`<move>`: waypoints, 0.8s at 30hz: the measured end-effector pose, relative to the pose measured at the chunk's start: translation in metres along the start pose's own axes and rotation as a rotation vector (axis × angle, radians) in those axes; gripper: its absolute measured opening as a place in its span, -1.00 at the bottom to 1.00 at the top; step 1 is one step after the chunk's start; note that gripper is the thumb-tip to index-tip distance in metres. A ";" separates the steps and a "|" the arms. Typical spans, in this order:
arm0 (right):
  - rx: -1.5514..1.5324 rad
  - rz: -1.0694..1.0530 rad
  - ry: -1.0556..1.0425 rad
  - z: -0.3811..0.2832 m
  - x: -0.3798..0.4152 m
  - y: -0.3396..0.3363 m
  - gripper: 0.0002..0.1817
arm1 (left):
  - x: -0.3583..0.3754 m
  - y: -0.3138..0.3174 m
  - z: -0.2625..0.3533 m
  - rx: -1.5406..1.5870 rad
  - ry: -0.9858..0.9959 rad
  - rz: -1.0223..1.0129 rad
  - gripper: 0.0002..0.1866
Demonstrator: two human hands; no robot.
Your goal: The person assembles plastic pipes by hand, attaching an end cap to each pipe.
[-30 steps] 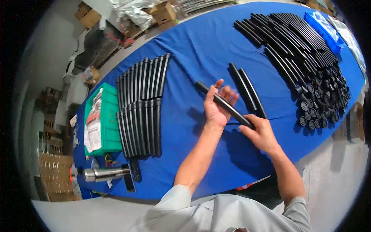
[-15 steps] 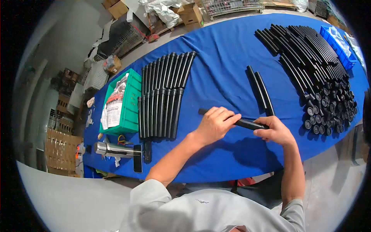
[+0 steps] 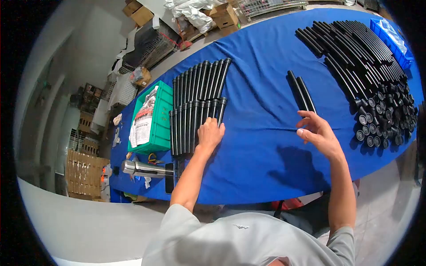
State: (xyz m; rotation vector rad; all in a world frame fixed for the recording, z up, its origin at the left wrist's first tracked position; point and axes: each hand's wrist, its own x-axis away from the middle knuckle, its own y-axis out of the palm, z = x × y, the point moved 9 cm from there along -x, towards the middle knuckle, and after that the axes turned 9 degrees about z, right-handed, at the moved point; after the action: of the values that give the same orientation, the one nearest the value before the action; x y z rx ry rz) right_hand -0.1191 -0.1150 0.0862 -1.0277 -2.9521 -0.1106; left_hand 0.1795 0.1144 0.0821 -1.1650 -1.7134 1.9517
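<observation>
My left hand (image 3: 210, 135) is closed around a black tube (image 3: 222, 107) with a wider capped end, at the right end of the lower row of similar black tubes (image 3: 191, 126); the tube's near part is hidden under the hand. Above that lies a second row of black tubes (image 3: 202, 80). My right hand (image 3: 318, 133) hovers over the blue cloth, fingers apart and holding nothing. Just beyond its fingertips lie two loose black tubes (image 3: 298, 91), side by side, their near ends partly hidden by the hand.
At the right lie many black tubes (image 3: 350, 48) and a pile of round black caps (image 3: 377, 117). A blue crate (image 3: 406, 60) stands behind them. Left are a green crate (image 3: 164, 119) with newspaper, a steel flask (image 3: 144, 169), a phone (image 3: 169, 179) and scissors (image 3: 153, 158).
Both hands held one black tube between them. My right hand has let go and opened; my left hand has carried the tube left to the end of the lower row.
</observation>
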 end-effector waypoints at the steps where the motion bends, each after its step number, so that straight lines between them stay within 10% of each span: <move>1: 0.002 0.007 -0.006 0.000 0.000 -0.001 -0.33 | 0.000 0.002 -0.002 -0.004 -0.008 0.004 -0.65; 12: -0.042 0.079 -0.054 -0.002 -0.003 -0.010 -0.46 | -0.005 0.018 -0.012 0.014 -0.072 -0.041 -0.60; 20: -0.284 0.745 -0.262 -0.012 0.007 -0.114 -0.77 | -0.012 -0.008 0.005 0.005 -0.086 -0.050 -0.43; 24: 0.225 0.630 -0.379 -0.031 0.009 -0.070 -0.84 | -0.022 -0.029 0.063 0.185 0.023 0.059 -0.55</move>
State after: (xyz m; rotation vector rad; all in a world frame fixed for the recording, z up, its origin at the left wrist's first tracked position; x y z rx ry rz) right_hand -0.1701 -0.1666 0.1128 -2.0468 -2.6564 0.4564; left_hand 0.1397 0.0629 0.1152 -1.1777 -1.4668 2.0727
